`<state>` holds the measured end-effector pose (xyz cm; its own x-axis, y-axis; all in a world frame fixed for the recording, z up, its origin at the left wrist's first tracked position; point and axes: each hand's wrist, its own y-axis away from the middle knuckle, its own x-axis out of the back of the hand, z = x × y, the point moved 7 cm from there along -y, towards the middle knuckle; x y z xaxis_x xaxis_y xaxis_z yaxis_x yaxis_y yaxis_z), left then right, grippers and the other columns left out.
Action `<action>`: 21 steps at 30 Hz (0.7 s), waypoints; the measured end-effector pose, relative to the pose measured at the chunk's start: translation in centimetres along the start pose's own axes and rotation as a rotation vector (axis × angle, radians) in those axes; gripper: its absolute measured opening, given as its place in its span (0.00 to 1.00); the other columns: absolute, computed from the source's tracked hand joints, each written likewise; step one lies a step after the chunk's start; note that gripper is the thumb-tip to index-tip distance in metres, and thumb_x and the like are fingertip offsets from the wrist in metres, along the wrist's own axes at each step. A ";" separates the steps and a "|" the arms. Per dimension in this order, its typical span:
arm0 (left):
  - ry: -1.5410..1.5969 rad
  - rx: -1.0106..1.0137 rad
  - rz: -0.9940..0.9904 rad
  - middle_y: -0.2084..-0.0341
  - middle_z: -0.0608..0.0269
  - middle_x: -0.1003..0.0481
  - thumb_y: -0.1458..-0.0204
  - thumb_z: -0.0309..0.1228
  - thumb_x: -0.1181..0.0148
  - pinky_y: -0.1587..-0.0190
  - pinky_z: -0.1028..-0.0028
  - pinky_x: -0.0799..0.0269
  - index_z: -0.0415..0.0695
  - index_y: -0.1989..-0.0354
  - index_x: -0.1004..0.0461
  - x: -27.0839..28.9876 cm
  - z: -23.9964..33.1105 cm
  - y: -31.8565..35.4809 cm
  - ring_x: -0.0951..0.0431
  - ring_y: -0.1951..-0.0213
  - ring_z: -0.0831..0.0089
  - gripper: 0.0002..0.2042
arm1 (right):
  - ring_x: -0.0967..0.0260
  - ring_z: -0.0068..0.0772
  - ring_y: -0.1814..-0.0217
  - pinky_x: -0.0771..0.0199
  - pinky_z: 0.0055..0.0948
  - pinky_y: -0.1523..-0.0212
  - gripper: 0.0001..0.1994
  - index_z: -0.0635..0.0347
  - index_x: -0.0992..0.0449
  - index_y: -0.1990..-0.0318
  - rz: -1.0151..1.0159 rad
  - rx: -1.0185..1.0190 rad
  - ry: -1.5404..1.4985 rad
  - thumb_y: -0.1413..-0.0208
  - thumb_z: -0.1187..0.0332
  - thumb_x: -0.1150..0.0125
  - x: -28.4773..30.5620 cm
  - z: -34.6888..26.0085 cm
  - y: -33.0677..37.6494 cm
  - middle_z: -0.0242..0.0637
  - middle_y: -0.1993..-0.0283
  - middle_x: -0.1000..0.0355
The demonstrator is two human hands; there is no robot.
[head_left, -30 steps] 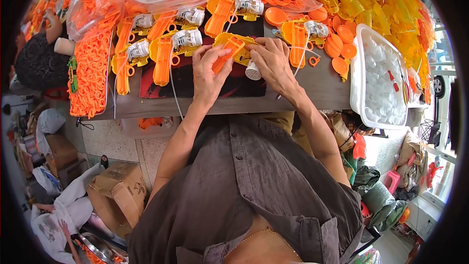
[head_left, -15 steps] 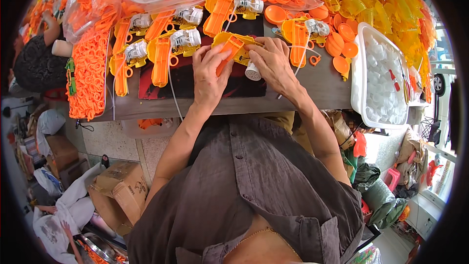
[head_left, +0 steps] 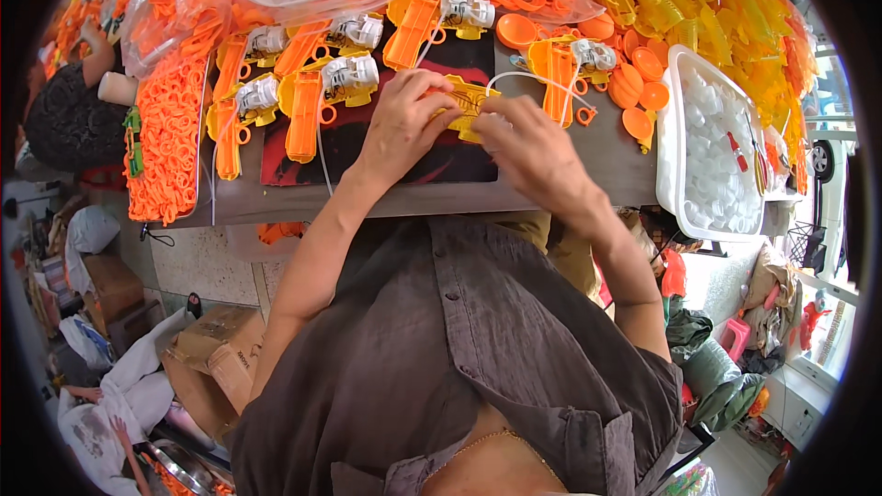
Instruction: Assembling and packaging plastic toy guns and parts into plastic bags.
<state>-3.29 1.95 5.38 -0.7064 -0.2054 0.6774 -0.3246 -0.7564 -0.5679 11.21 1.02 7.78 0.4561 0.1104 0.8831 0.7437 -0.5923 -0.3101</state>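
Observation:
My left hand (head_left: 407, 121) is closed around the left end of a yellow plastic toy-gun half shell (head_left: 470, 103), with thin dark wires showing in it. At the shell's right side is my right hand (head_left: 535, 149), smeared by motion, its fingers bent together; what they hold is hidden. A thin white tube (head_left: 525, 76) arcs from beside the right fingers toward an orange-and-yellow toy-gun half (head_left: 554, 73) with a white motor unit (head_left: 595, 55). Similar halves, such as this one (head_left: 303, 115) with a white motor unit (head_left: 349, 73), lie to the left.
An orange heap of small ring-ended parts (head_left: 167, 147) fills a tray at left. On the right are orange round caps (head_left: 627, 85), a white tub (head_left: 673, 142) of clear caps, and piled yellow shells (head_left: 680, 0). A dark red-black mat (head_left: 312, 170) lies under my hands. Another person (head_left: 78, 110) sits far left.
My right hand has moved slightly right and nearer me. The orange piece under my left fingers and the white cylinder by my right hand are out of sight. A white tube now arcs beside my right hand.

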 end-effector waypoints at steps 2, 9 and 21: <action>-0.021 0.126 0.076 0.62 0.64 0.27 0.55 0.25 0.33 0.51 0.65 0.31 0.42 0.70 0.23 0.8 -0.1 1.2 0.28 0.56 0.63 0.05 | 0.31 0.44 0.49 0.29 0.37 0.51 0.16 0.58 0.28 0.52 0.076 0.000 -0.181 0.51 0.75 0.37 1.9 0.3 -0.4 0.38 0.48 0.32; -0.140 0.212 0.095 0.61 0.67 0.28 0.58 0.27 0.30 0.50 0.65 0.34 0.43 0.72 0.23 0.2 0.3 1.5 0.30 0.54 0.64 0.07 | 0.33 0.22 0.69 0.32 0.22 0.68 0.12 0.62 0.28 0.55 0.044 -0.390 -0.496 0.41 0.64 0.42 1.1 4.2 -1.7 0.34 0.65 0.29; 0.034 0.154 0.103 0.48 0.59 0.28 0.56 0.27 0.33 0.43 0.63 0.34 0.42 0.47 0.31 2.6 1.3 -1.1 0.28 0.46 0.59 0.25 | 0.38 0.28 0.85 0.36 0.30 0.80 0.20 0.65 0.31 0.67 -0.015 -0.923 -0.818 0.35 0.53 0.56 -4.4 8.4 -1.5 0.39 0.83 0.34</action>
<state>-3.98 1.49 8.41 -0.7528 -0.2674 0.6016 -0.1512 -0.8192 -0.5533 12.21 8.11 1.40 0.8692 0.3922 0.3011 0.2791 -0.8919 0.3558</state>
